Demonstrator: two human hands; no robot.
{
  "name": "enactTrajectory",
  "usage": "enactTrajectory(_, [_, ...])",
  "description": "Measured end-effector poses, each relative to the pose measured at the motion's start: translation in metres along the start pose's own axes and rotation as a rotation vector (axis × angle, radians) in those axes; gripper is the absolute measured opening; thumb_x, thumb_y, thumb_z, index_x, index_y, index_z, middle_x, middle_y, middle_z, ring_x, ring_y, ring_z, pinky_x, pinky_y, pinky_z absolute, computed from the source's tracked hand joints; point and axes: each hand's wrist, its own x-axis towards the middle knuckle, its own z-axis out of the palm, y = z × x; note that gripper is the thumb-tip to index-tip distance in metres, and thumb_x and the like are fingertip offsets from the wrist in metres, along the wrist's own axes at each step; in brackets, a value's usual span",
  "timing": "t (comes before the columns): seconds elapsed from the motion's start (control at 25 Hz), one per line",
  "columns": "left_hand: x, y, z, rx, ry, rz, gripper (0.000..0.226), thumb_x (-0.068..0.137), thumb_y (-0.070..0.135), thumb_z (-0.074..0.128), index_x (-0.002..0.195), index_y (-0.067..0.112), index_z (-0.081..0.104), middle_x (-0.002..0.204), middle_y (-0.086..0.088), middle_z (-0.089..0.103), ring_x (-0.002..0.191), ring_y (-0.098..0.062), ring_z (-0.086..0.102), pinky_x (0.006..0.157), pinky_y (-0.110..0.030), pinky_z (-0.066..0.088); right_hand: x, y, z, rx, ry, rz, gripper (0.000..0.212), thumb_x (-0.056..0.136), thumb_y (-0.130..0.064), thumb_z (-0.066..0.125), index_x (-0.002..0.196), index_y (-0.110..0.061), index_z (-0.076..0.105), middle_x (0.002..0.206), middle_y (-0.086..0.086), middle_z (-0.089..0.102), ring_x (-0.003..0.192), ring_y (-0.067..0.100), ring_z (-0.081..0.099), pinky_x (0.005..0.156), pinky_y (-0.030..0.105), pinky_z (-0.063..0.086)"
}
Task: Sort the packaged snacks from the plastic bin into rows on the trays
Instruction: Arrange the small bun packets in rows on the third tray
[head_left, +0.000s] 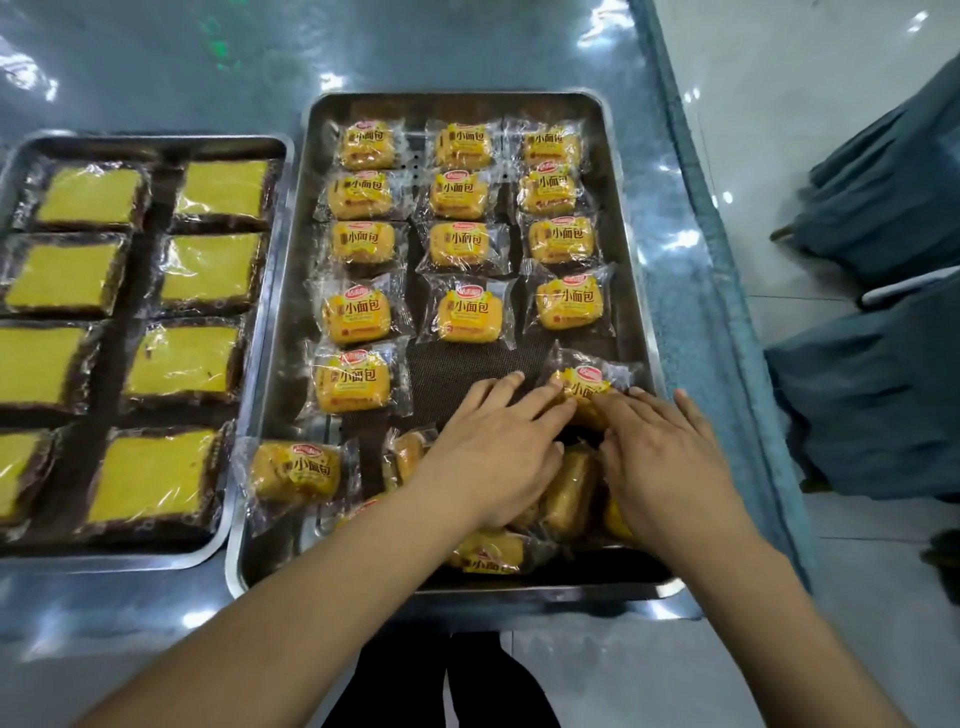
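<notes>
Your left hand (491, 454) lay flat, fingers straight, touching a wrapped bun (584, 387) toward the steel tray's (288, 364) near right, your right hand (667, 460) equally flat against its other side; it looked light, squashy and slick-filmed, best held gently across its sides.

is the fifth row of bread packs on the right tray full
No, its middle spot is bare mesh, between the left bread pack and the right bread pack that the left hand and right hand touch.
</notes>
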Motion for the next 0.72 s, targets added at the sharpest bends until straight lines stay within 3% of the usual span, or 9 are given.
enactTrajectory(0.16, [-0.011,-0.006,-0.003,0.006,0.038,-0.074,0.055,0.106,0.047,0.018,0.157,0.026,0.025,0.163,0.001,0.024,0.150,-0.030,0.014,0.121,-0.046,0.011,0.019,-0.002,-0.007,0.023,-0.150,-0.124,0.053,0.096,-0.026,0.035,0.148,-0.027,0.044,0.148,-0.004,0.052,0.140,0.016,0.043,0.122,0.042,0.011])
enactTrajectory(0.28, [-0.022,-0.012,-0.005,0.006,0.074,-0.131,0.055,0.106,0.049,0.017,0.153,0.025,0.031,0.159,0.002,0.032,0.149,-0.029,0.018,0.121,-0.044,0.012,0.030,-0.011,-0.011,0.045,-0.254,-0.193,0.056,0.101,-0.020,0.039,0.154,-0.037,0.030,0.155,-0.013,0.041,0.143,0.008,0.035,0.123,0.039,0.009])
enactTrajectory(0.6, [-0.048,-0.029,-0.006,-0.008,0.092,-0.213,0.066,0.100,0.053,0.004,0.148,0.025,0.040,0.152,0.004,0.041,0.147,-0.025,0.023,0.120,-0.042,0.013,0.046,-0.045,-0.016,0.197,-0.377,-0.212,0.049,0.105,-0.031,0.031,0.153,-0.036,0.035,0.158,-0.010,0.038,0.144,0.010,0.034,0.121,0.044,0.022])
enactTrajectory(0.72, [-0.053,-0.041,-0.007,-0.016,0.084,-0.255,0.071,0.096,0.055,0.001,0.150,0.027,0.038,0.154,0.006,0.040,0.147,-0.026,0.023,0.120,-0.043,0.014,0.050,-0.060,-0.010,0.189,-0.384,-0.243,0.052,0.105,-0.031,0.031,0.156,-0.033,0.030,0.162,-0.008,0.031,0.148,0.010,0.027,0.122,0.041,0.019])
